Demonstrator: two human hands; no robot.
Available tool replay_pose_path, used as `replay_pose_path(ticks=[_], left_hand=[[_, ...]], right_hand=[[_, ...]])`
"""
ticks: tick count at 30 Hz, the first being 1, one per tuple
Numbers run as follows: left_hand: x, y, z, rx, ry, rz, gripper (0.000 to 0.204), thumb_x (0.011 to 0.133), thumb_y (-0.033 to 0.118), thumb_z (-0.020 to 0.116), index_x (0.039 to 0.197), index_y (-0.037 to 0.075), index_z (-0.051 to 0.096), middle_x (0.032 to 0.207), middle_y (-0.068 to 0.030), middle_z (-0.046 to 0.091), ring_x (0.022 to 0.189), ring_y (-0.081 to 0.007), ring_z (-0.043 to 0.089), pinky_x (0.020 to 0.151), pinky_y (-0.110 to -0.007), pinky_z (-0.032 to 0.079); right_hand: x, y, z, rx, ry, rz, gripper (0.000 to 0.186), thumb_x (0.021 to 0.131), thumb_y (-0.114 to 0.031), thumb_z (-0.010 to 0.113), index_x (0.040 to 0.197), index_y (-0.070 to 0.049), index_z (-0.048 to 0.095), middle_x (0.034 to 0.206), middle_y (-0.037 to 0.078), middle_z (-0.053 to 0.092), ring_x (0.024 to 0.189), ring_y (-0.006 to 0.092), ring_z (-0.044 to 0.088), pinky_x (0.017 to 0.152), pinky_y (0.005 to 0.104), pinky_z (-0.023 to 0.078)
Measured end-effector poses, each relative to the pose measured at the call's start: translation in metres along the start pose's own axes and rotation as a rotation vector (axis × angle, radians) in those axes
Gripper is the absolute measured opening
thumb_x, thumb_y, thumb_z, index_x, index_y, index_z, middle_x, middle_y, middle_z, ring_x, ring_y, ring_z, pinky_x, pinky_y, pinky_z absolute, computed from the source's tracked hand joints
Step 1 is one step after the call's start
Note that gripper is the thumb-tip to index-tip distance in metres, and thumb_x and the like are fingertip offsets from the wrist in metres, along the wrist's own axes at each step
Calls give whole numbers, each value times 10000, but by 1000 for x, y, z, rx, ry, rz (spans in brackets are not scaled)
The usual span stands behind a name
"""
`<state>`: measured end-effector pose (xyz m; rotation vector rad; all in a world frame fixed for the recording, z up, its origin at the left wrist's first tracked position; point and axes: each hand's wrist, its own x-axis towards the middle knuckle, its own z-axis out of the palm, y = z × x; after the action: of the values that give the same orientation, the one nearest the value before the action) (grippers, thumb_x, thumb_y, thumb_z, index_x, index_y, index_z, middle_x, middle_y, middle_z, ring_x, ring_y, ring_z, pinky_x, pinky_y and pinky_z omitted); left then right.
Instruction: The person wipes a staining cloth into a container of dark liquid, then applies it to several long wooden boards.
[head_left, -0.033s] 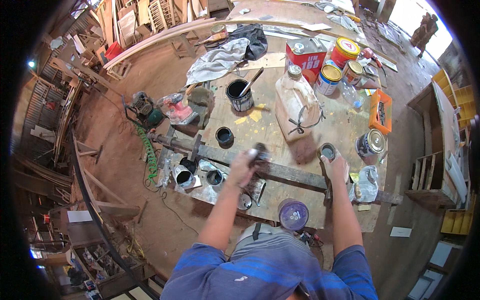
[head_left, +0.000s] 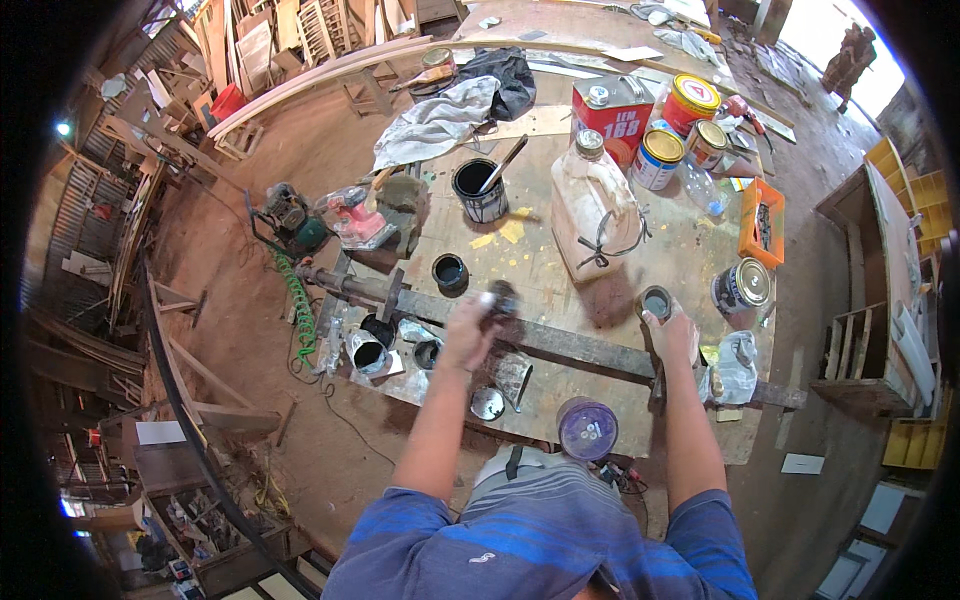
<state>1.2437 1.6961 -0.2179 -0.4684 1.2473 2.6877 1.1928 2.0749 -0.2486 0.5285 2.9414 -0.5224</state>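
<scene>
My left hand (head_left: 468, 335) is closed round a small dark rounded object (head_left: 503, 298), blurred by motion, above the long metal bar clamp (head_left: 590, 354) across the worktable. Farther right, my right hand (head_left: 677, 336) grips a small cup (head_left: 655, 302) with dark grey contents, near the clamp's right end. Just beyond my left hand stands a small black-filled tin (head_left: 450, 272). Nearer me on the left are a white cup (head_left: 367, 352) with black inside and a second small cup (head_left: 427, 354). A round lid (head_left: 487, 403) lies near the table's front edge.
A dark paint can (head_left: 481, 195) holds a brush. Beyond stand a large plastic jug (head_left: 592, 210), a red metal can (head_left: 612, 110) and several tins. An orange box (head_left: 763, 225) sits right; a purple-lidded tub (head_left: 586, 428) is near my waist. A red sander (head_left: 355, 220) lies left.
My left hand has shifted slightly left with the dark object, which now sits a little left too. My right hand and its cup have stayed in place.
</scene>
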Motion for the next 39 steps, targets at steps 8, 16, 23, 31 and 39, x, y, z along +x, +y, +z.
replay_pose_path(ticks=[8,16,23,31,39], left_hand=[[68,46,-109,1254,454,603,345,881,230,868,1056,27,649,932,-111,712,857,-246,685,796,-371,547],[98,42,-100,1614,423,597,411,798,235,892,1071,29,663,1033,-178,731,1035,-380,695,918,-468,543],[96,44,-105,1784,398,417,561,780,319,920,1216,42,702,1167,-200,748,1119,-383,701,971,-468,544],[115,37,-118,1528,485,522,579,828,322,895,1271,11,688,1203,-226,748,1077,-367,735,961,-443,566],[153,43,-138,1394,576,-10,549,740,302,973,1146,0,761,1069,-188,791,982,-297,765,862,-406,591]], right_hand=[[-3,-5,-9,67,-14,-16,695,870,-472,819,1418,-76,659,1177,248,762,1122,421,728,986,508,561],[-4,-7,-14,36,-45,16,764,879,-506,807,1464,-55,614,1214,253,751,1175,417,708,1028,497,548],[-6,-12,-17,56,-64,37,725,870,-496,819,1434,-79,637,1200,248,755,1170,413,711,1025,498,550],[-4,-7,-17,57,-49,50,724,865,-485,821,1438,-85,631,1184,242,761,1150,417,719,1012,504,557],[-3,-2,-12,68,-25,62,698,870,-502,822,1436,-127,658,1178,232,766,1118,407,733,963,509,571]])
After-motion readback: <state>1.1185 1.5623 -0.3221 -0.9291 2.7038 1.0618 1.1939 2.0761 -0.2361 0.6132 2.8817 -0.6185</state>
